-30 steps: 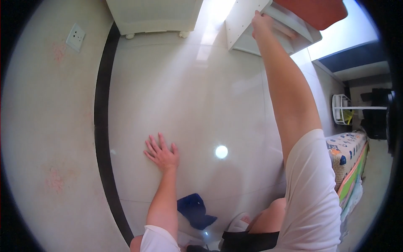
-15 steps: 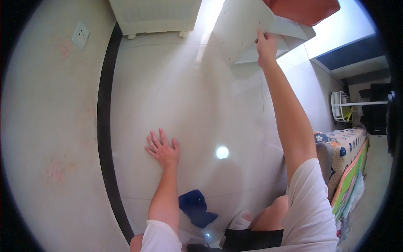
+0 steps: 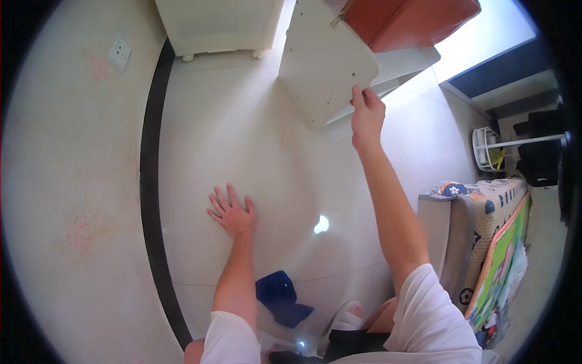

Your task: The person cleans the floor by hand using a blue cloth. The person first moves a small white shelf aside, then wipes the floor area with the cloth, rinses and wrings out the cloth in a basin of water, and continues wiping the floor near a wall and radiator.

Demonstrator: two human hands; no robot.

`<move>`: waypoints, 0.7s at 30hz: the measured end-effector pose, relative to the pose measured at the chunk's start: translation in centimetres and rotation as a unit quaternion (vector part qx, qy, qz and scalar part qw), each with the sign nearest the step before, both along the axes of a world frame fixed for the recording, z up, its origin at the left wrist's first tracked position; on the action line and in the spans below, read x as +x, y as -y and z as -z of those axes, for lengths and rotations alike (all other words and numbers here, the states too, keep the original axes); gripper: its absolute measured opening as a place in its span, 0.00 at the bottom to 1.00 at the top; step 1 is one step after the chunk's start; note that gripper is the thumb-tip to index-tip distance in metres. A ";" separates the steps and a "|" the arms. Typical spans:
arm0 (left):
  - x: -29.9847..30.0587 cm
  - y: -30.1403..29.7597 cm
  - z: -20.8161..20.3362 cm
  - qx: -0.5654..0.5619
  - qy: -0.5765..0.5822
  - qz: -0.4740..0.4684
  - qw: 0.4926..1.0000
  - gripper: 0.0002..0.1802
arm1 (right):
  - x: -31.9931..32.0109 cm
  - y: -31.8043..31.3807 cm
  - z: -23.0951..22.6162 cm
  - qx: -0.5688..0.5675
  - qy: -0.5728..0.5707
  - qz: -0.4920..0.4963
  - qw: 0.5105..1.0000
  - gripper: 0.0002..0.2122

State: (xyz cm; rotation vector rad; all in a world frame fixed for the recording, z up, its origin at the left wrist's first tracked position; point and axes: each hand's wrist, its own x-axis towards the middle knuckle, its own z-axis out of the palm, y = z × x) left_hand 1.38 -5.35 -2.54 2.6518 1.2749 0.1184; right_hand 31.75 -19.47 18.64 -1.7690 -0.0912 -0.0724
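Note:
My left hand point(image 3: 235, 217) lies flat on the pale tiled floor with its fingers spread. With fingers closed on its near edge, my right hand point(image 3: 368, 118) grips a white shelf unit point(image 3: 324, 64). Small holes dot the unit's side panel, and its lower corner meets the floor. A red-brown leather-like bag or box point(image 3: 412, 24) rests on the unit, partly cut off by the top of the view. Between my left forearm and my foot, a crumpled dark blue cloth point(image 3: 282, 298) is on the floor.
A white cabinet on casters point(image 3: 221, 24) stands at the far left, near the wall with a socket point(image 3: 119, 53). A dark baseboard point(image 3: 150, 176) runs along that wall. On the right are a patterned padded piece point(image 3: 492, 209), a green board point(image 3: 500, 261) and a white wire rack point(image 3: 485, 148).
The white shelf unit, with the red-brown item on it, has come nearer and to the left, pulled by my right hand. My left hand stays flat in nearly the same place.

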 end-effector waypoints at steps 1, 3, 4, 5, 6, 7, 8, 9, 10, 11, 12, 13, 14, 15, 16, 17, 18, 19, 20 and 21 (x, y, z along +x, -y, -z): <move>-0.1 -0.1 0.1 0.000 -0.002 -0.001 1.000 0.41 | -1.5 -0.1 -0.1 -0.007 -0.007 -0.008 1.000 0.12; 0.0 -0.1 0.0 -0.001 -0.002 0.001 1.000 0.41 | -3.7 0.3 0.3 -0.029 0.024 -0.005 0.999 0.12; 0.1 0.0 0.0 -0.003 -0.005 -0.001 1.000 0.40 | -4.8 0.4 0.4 -0.051 0.053 -0.004 0.997 0.13; 0.2 0.1 0.0 -0.005 -0.007 -0.003 1.000 0.40 | -5.9 0.6 0.5 -0.050 0.053 -0.003 0.997 0.13; 0.3 0.3 -0.2 -0.006 -0.005 -0.001 1.000 0.40 | -7.1 0.7 0.4 -0.039 0.049 -0.007 0.998 0.12; 0.5 0.4 -0.8 -0.017 -0.017 -0.002 1.000 0.40 | -8.3 0.9 0.1 -0.026 0.045 -0.012 0.999 0.12; 0.7 0.5 -1.1 -0.028 -0.029 -0.004 0.999 0.40 | -9.4 1.0 -0.3 -0.027 0.047 -0.011 0.998 0.12; 0.4 0.2 -1.1 -0.025 -0.029 -0.005 0.999 0.40 | -10.7 0.7 -0.6 -0.029 0.034 -0.011 0.999 0.12; 0.1 0.0 -0.6 -0.014 -0.020 -0.007 1.000 0.40 | -11.7 0.8 -0.6 -0.033 0.020 -0.010 0.999 0.13; -0.2 -0.2 -0.2 -0.002 -0.011 -0.009 1.000 0.40 | -12.6 1.0 -0.5 -0.031 0.020 -0.011 0.999 0.13; -0.1 0.0 -0.2 -0.003 -0.010 -0.008 1.000 0.40 | -13.2 1.4 -0.2 -0.032 0.016 -0.015 0.999 0.12; 0.0 0.1 -0.2 -0.011 -0.014 -0.008 1.000 0.40 | -13.7 1.8 -0.1 -0.032 0.012 -0.020 0.999 0.12; 0.1 0.2 -0.1 -0.019 -0.018 -0.008 1.000 0.40 | -14.4 2.0 -0.1 -0.033 0.013 -0.019 0.999 0.12; 0.1 0.3 -0.1 -0.018 -0.016 -0.007 1.000 0.40 | -15.1 2.1 -0.3 -0.013 0.014 -0.023 1.000 0.13; 0.1 0.4 0.0 -0.021 -0.014 -0.005 1.000 0.40 | -15.3 2.1 -0.5 0.007 0.014 -0.026 1.000 0.13; 0.1 0.5 0.0 -0.024 -0.013 -0.003 1.000 0.40 | -14.8 2.5 0.1 0.006 0.016 -0.025 1.000 0.13; 0.1 0.4 -0.1 -0.024 -0.011 -0.002 1.000 0.40 | -14.0 3.4 1.2 0.055 0.019 -0.037 0.998 0.15; 0.0 0.4 -0.3 -0.023 -0.016 -0.004 1.000 0.40 | -13.2 4.1 1.2 0.102 0.022 -0.050 0.993 0.18; 0.1 0.4 -0.3 -0.023 -0.020 -0.006 1.000 0.40 | -12.1 4.8 1.0 0.102 0.022 -0.049 0.993 0.18; 0.0 0.2 -0.3 -0.023 -0.021 -0.007 0.999 0.40 | -10.6 4.9 -0.1 0.268 -0.067 -0.005 0.961 0.25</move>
